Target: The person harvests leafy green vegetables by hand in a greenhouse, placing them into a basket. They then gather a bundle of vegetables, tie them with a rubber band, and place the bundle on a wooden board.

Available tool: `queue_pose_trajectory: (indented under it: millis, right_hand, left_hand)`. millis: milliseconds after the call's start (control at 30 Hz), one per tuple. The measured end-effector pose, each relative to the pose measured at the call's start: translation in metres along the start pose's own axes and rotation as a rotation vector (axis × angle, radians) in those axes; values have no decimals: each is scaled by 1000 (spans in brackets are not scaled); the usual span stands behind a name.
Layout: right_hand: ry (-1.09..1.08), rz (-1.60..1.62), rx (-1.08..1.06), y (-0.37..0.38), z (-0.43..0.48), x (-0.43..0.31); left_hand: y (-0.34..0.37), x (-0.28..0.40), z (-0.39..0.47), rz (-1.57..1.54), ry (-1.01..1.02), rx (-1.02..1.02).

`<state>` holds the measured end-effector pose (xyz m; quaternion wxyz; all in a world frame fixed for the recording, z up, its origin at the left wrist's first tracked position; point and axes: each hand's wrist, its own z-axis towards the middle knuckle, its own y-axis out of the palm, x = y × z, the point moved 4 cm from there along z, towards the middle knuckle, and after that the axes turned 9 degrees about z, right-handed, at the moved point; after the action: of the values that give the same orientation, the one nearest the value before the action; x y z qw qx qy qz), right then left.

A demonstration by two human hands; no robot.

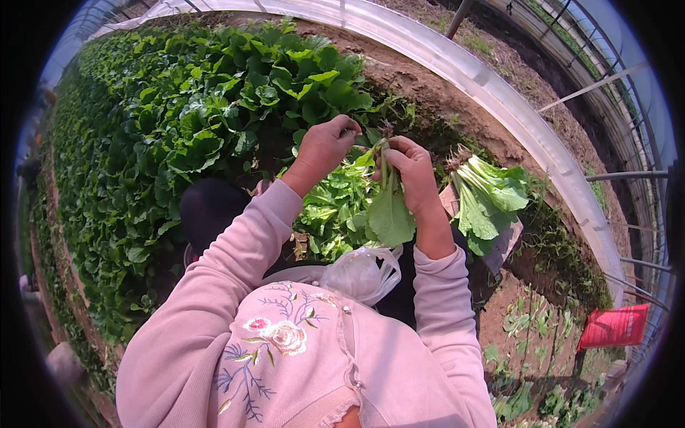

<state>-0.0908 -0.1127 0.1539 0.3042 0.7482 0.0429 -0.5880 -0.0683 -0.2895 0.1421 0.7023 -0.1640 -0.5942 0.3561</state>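
Observation:
My right hand grips a leafy green plant by its stems near the root end. Its roots point up and away, and its broad leaf hangs toward me. Just left of those roots is my left hand, with thumb and fingertips drawn together; whether something small is pinched there is unclear. Loose leaves lie in a heap below both hands. To the right of my right wrist, a bunch of pulled greens with roots rests on a flat sheet.
Dense leafy crop covers the left side. White plastic sheeting curves along the bed's far and right edge, beside metal poles. A clear plastic bag is at my lap. A red printed bag stands at lower right.

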Motion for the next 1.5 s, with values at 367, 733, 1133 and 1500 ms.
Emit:
queue_pose_trajectory:
  millis: [367, 733, 1133, 1500]
  right_hand:
    - [42, -12, -72, 0, 8, 13]
    - [137, -135, -101, -2, 4, 13]
    - [37, 157, -118, 2, -11, -14]
    - [-244, 166, 82, -10, -18, -24]
  left_hand:
    - [18, 10, -12, -492, -17, -188]
    - [-3, 25, -18, -106, 79, -198]
    - [23, -16, -23, 402, 54, -512]
    - [67, 36, -44, -699, -60, -702]
